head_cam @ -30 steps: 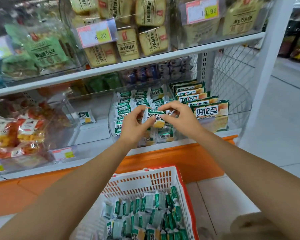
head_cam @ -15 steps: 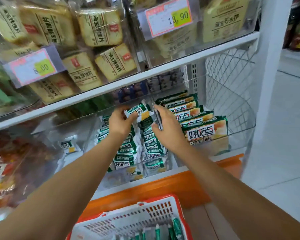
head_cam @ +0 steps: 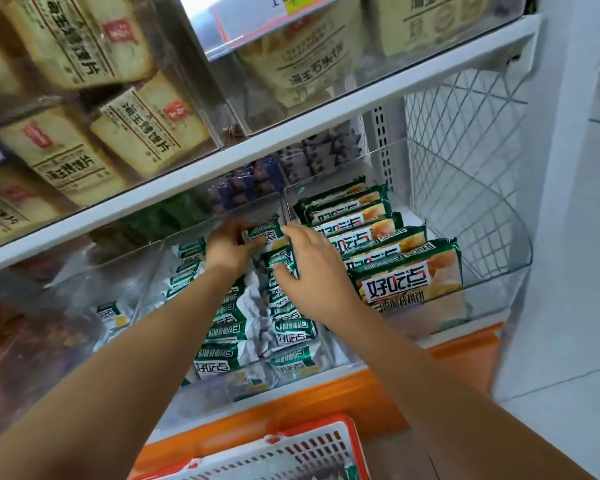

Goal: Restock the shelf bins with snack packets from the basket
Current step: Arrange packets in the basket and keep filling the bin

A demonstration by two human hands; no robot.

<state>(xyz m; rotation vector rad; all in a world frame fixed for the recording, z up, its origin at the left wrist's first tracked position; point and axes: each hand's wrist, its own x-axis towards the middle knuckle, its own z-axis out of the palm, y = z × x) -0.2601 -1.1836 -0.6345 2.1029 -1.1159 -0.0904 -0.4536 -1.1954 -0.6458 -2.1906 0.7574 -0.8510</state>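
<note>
A clear shelf bin (head_cam: 222, 386) on the lower shelf holds two rows of small green-and-white snack packets (head_cam: 293, 332). Deep at the back of that bin my left hand (head_cam: 227, 245) grips one small packet (head_cam: 262, 233) at the far end of the rows. Beside it my right hand (head_cam: 314, 263) has its fingers spread, and they rest against the packets of the right row. The white and red basket (head_cam: 284, 455) shows only its rim at the bottom edge, its contents hidden.
Larger green packets (head_cam: 402, 282) stand in the clear bin to the right, next to a white wire mesh panel (head_cam: 465, 161). Above, a white shelf (head_cam: 291, 140) carries bins of yellow bread packs (head_cam: 146, 129). An orange base (head_cam: 361, 386) runs under the bins.
Both hands carried the small packet from the front of the bin up and deep to its back. The right hand let go of it and spread over the right row. The view moved closer to the shelf.
</note>
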